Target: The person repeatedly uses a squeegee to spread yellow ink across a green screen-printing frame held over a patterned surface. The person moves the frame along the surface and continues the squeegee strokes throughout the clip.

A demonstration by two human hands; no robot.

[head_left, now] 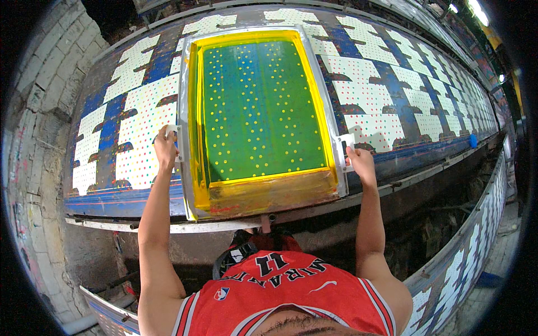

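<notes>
A large screen printing frame [328, 120] with a metal rim lies across the long printing table in front of me. Its mesh [258, 112] is green with rows of small yellow dots, and yellow ink smears line its inner edges. White handles stick out on both sides. My left hand [165, 148] is closed round the left handle [178, 134]. On the other side, my right hand [361, 163] grips the right handle [343, 151], thumb on top. Part of the cut fabric pieces beneath the frame is hidden by it.
White fabric pieces [148, 134] printed with coloured dots lie in rows along the blue-stained table [126, 204]. A metal rail [241, 226] runs along its near edge. Behind me at right stands another table with dotted pieces [455, 277]. A brick wall [45, 84] rises at left.
</notes>
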